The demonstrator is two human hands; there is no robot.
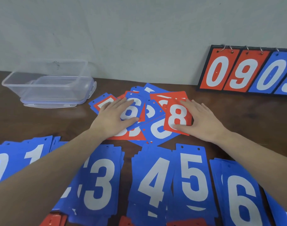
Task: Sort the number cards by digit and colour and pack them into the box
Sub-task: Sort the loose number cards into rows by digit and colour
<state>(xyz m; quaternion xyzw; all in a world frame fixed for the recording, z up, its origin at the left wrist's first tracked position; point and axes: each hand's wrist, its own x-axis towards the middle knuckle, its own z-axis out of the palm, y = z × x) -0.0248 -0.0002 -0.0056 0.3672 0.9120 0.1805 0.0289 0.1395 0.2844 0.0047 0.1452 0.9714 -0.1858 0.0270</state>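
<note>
1. Left hand [114,115] lies flat, fingers straight, on a blue 6 card [131,110] in the unsorted pile [144,115] mid-surface.
2. Right hand [200,119] spread; fingers and thumb bracket a red 8 card [178,118] atop that pile.
3. Cards look thin, stiff, slick and light, so likely best slid off and taken by an edge.
4. Sorted blue stacks [155,176] lie nearer; the box [49,85] stands far left, with no cards in it.

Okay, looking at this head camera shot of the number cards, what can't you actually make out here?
- Blue pile between the 1 and 3 piles: digit hidden by the left forearm.
- Red card under the left hand: digit covered by the fingers.
- Scoreboard: last digit cut off by the right edge.
- Red cards at the bottom edge: digits cut off.
- Clear box: contents unclear through its walls.
</note>
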